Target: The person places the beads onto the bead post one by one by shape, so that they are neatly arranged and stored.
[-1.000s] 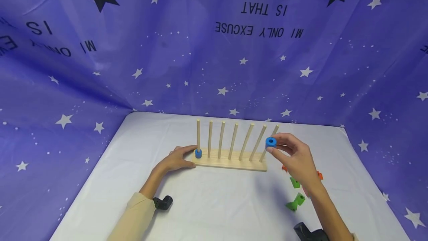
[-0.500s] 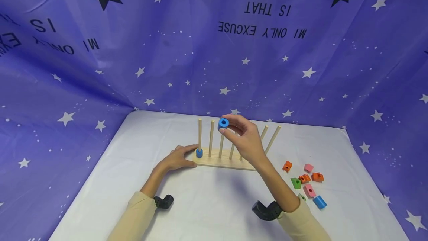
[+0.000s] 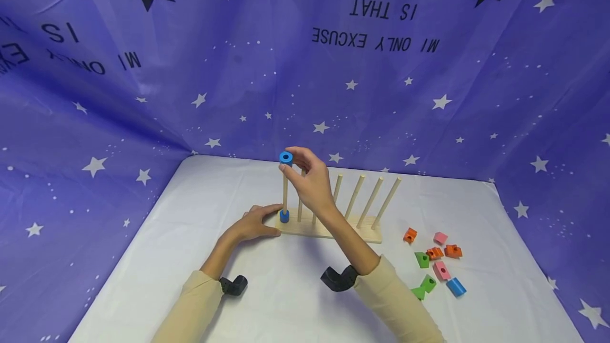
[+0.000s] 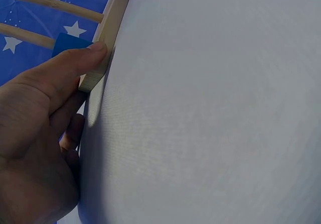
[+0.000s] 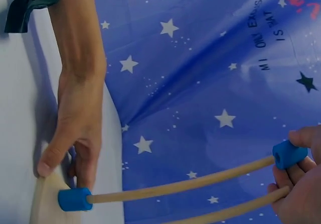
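A wooden base (image 3: 305, 228) bears a row of upright pegs. On its leftmost peg (image 3: 285, 195) a blue bead (image 3: 284, 216) sits at the bottom. My left hand (image 3: 250, 225) grips the base's left end, thumb on the front edge; in the left wrist view the hand (image 4: 45, 98) holds the base (image 4: 108, 38) beside the blue bead (image 4: 69, 43). Between thumb and fingers, my right hand (image 3: 312, 181) pinches another blue bead (image 3: 286, 158) at the top of the leftmost peg. The right wrist view shows this bead (image 5: 289, 154) at the peg's tip.
Right of the base, several loose beads lie on the white table (image 3: 286, 290): orange (image 3: 452, 251), pink (image 3: 441, 270), green (image 3: 428, 283) and one blue piece (image 3: 456, 287). A purple cloth with stars (image 3: 267, 68) hangs behind and at the sides.
My right hand has carried the blue bead leftward across the pegs, from the right end to the top of the leftmost peg. The left hand has stayed on the base.
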Available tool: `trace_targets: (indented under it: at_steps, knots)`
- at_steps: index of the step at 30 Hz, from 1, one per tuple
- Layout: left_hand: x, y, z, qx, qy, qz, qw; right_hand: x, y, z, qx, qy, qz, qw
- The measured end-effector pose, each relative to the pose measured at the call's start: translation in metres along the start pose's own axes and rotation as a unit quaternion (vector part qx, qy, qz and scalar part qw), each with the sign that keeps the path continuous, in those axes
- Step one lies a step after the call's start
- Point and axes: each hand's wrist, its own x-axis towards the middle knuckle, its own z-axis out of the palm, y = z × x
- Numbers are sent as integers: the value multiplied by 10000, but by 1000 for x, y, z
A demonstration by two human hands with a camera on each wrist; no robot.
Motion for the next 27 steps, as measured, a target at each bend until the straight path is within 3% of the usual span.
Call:
trace_targets:
  at_steps: [10, 16, 20, 27]
  knots:
    - [0, 2, -1, 56, -39, -1, 10000, -12, 22, 13, -183, 478, 191, 9985]
    - [0, 1, 0, 213, 49, 243, 9995, -25, 48, 21, 63, 648, 322, 9974]
    - [0, -1, 0, 221, 47, 296, 9993, -39, 71, 28, 177, 610, 746, 9952]
    - [2, -5, -1, 114, 8, 147, 9998, -66, 112, 37, -119, 315, 1709, 9847]
